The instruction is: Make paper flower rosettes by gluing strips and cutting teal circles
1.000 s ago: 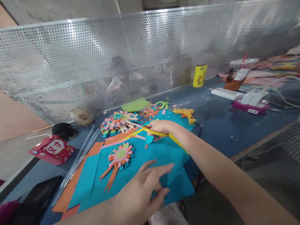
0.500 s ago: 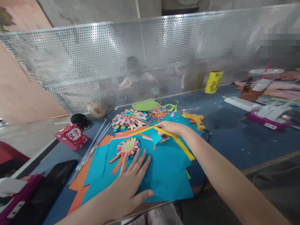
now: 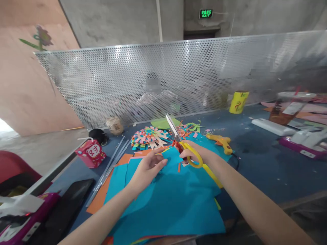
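My right hand (image 3: 195, 152) grips scissors (image 3: 195, 160) with yellow handles, their metal blades pointing up and away, close together. Beside them is a small piece of blue paper (image 3: 173, 156), its left edge at the thumb and bent fingers of my left hand (image 3: 149, 166), which appear to pinch it. Both hands are above large sheets of blue paper (image 3: 173, 204). A small orange strip (image 3: 179, 167) lies below the scissors. Layered paper rosettes (image 3: 146, 136) with pale ribbon tails sit just beyond my hands. The single rosette on the blue sheet is hidden behind my left hand.
A yellow glue gun (image 3: 221, 141) lies to the right. On the left are clear glue sticks (image 3: 108, 166), a red drink carton (image 3: 91, 153) and a black phone (image 3: 73, 200). A perforated metal screen (image 3: 114, 78) runs behind; a cup (image 3: 287, 107) stands at far right.
My left hand has lifted from the blue sheet and moved up to the small blue paper. The scissors have turned upward in my right hand. The view has tilted up.
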Demonstrator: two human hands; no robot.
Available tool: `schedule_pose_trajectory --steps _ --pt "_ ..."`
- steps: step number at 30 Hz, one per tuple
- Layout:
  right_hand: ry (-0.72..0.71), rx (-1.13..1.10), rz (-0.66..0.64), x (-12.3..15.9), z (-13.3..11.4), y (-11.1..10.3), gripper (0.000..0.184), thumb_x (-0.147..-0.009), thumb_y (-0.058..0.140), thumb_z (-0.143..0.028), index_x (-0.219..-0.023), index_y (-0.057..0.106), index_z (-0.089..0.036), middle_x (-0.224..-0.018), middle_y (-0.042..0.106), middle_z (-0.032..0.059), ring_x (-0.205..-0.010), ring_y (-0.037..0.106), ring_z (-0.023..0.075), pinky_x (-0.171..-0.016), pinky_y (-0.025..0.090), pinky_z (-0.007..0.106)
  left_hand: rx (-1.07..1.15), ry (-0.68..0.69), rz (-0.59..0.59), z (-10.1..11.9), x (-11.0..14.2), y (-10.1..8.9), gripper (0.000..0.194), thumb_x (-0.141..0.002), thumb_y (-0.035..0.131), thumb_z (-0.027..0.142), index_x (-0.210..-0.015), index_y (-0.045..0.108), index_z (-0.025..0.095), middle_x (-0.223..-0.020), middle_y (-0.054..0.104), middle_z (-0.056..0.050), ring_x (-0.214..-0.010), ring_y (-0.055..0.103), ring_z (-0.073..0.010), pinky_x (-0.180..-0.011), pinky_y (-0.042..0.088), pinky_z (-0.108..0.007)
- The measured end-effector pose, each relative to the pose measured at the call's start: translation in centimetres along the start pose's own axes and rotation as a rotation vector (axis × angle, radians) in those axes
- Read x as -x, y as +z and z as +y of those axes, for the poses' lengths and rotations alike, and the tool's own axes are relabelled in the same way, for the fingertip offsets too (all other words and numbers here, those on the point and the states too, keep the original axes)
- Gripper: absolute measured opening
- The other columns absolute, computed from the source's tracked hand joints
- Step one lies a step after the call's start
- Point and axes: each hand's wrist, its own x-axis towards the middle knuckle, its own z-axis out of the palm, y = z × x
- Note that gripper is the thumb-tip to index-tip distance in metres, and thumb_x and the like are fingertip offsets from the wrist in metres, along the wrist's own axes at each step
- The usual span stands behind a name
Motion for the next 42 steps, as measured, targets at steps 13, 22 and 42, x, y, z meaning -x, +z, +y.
schedule_pose_trajectory --steps 13,22,42 --pt "-0.032 0.739 0.339 0.5 0.0 5.3 0.024 -0.072 0.059 -0.037 -0.076 0.041 -0.021 -0.072 0.049 -0.0024 -0.062 0.045 0.0128 -0.054 0.035 0.024 0.810 -0.063 0.459 -1.1 -0.2 -3.7 0.033 -0.049 0.078 0.024 -0.068 0.052 0.015 -0.049 0.058 0.005 -0.049 0.057 -0.0075 -0.053 0.046 -0.017" --pt "0.021 0.641 0.378 0.2 0.9 5.8 0.026 -0.076 0.051 -0.044 -0.074 0.037 -0.023 -0.066 0.045 -0.0037 -0.056 0.045 0.0121 -0.051 0.038 0.025 0.814 0.010 0.549 -1.0 0.5 -3.0 0.031 -0.058 0.074 0.027 -0.070 0.048 0.016 -0.053 0.060 0.005 -0.058 0.065 -0.0126 -0.055 0.049 -0.019" --pt "-0.002 0.783 0.328 0.5 1.9 5.9 0.023 -0.082 0.040 -0.043 -0.073 0.039 -0.022 -0.063 0.043 -0.0034 -0.059 0.043 0.0130 -0.052 0.036 0.025 0.711 -0.071 0.246 -0.7 1.4 -1.5 0.029 -0.067 0.067 0.032 -0.066 0.042 0.018 -0.072 0.072 -0.007 -0.073 0.069 -0.0241 -0.057 0.053 -0.027"
